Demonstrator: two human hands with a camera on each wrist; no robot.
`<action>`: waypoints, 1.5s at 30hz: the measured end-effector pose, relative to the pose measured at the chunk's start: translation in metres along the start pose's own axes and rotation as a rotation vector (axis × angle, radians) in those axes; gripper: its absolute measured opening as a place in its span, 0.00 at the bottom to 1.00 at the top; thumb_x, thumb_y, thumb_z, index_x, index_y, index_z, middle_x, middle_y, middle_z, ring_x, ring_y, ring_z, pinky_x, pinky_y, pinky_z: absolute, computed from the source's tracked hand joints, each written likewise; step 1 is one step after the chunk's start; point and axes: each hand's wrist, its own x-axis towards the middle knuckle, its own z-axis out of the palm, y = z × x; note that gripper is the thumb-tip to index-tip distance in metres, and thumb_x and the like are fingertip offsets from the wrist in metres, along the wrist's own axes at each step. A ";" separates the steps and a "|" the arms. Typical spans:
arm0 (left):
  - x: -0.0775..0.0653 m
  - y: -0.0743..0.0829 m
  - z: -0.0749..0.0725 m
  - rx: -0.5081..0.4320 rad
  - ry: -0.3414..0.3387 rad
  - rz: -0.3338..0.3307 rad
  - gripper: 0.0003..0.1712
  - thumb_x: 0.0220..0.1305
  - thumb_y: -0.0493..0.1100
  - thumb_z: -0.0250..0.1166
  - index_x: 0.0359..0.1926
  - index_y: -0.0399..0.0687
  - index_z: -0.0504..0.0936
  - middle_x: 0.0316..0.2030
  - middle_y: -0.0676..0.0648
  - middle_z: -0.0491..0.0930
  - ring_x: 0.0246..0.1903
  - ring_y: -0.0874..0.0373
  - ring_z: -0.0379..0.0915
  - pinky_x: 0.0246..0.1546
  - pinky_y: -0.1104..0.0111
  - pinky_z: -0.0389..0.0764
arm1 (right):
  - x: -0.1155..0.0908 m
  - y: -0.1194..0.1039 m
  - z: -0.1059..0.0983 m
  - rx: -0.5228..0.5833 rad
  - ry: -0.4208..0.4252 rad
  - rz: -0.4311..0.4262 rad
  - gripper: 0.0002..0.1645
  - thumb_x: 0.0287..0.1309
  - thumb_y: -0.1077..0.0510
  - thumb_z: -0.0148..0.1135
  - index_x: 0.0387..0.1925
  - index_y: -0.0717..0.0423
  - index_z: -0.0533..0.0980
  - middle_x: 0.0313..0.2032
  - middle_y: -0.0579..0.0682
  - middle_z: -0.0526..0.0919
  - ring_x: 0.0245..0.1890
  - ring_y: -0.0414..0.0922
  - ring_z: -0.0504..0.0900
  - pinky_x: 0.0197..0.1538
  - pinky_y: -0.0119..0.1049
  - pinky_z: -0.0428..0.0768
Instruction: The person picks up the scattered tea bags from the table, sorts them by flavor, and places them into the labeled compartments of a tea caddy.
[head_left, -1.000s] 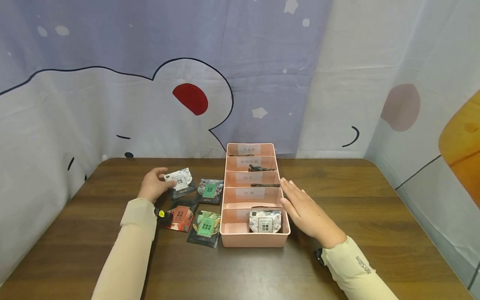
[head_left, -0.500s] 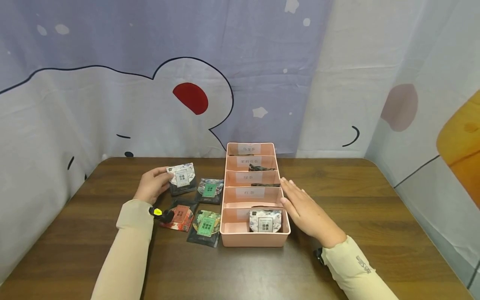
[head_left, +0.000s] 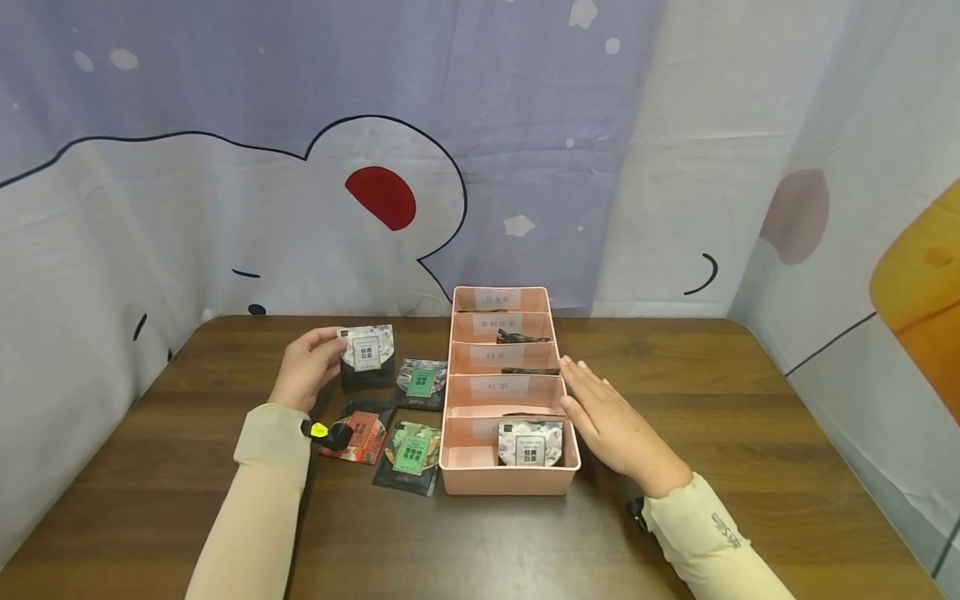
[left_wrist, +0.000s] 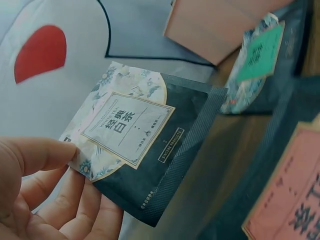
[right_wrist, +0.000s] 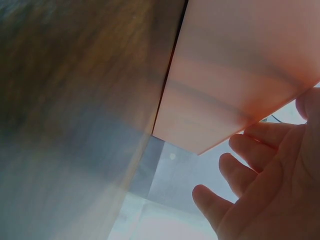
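Note:
My left hand (head_left: 306,367) pinches a white-and-black tea sachet (left_wrist: 135,130) by its edge, thumb on the printed front and fingers behind. In the head view the sachet stands nearly upright at the left of the table. My right hand (head_left: 611,417), fingers extended, rests against the right rim of a pink divided box (head_left: 510,481). The right wrist view shows the fingertips right at that rim. In the front compartment of the box stands a matching white tea sachet (head_left: 530,443). Dark sachet edges show in the compartments behind, which carry white paper labels.
Between my left hand and the box lie a green-labelled sachet (head_left: 422,383), a red-labelled sachet (head_left: 362,431) and a yellow-green sachet (head_left: 409,457). All of them lie on the brown wooden table (head_left: 360,542). A patterned curtain (head_left: 525,150) hangs behind the table.
My left hand has raised the white tea sachet from lying tilted to nearly upright, shifting it slightly right, its front facing the head camera. The right hand and the box stay where they were.

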 end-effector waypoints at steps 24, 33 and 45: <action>-0.051 0.060 0.026 -0.079 -0.023 0.322 0.22 0.72 0.43 0.64 0.59 0.31 0.77 0.41 0.56 0.83 0.38 0.67 0.82 0.43 0.73 0.84 | -0.001 -0.002 -0.002 0.001 0.019 -0.018 0.33 0.81 0.50 0.41 0.78 0.62 0.55 0.77 0.57 0.57 0.77 0.58 0.53 0.76 0.61 0.52; -0.078 0.076 0.044 -0.053 -0.083 0.398 0.16 0.71 0.40 0.65 0.52 0.32 0.81 0.40 0.47 0.85 0.36 0.63 0.83 0.40 0.68 0.87 | 0.000 -0.001 -0.001 -0.001 0.018 -0.018 0.33 0.81 0.49 0.41 0.78 0.62 0.55 0.77 0.57 0.57 0.77 0.58 0.53 0.75 0.61 0.52; -0.110 0.075 0.069 0.074 -0.150 0.508 0.07 0.66 0.33 0.67 0.44 0.36 0.84 0.37 0.39 0.85 0.32 0.58 0.85 0.33 0.66 0.88 | 0.002 -0.002 0.000 0.007 0.019 -0.019 0.34 0.81 0.49 0.40 0.78 0.62 0.55 0.77 0.57 0.57 0.77 0.58 0.53 0.75 0.62 0.54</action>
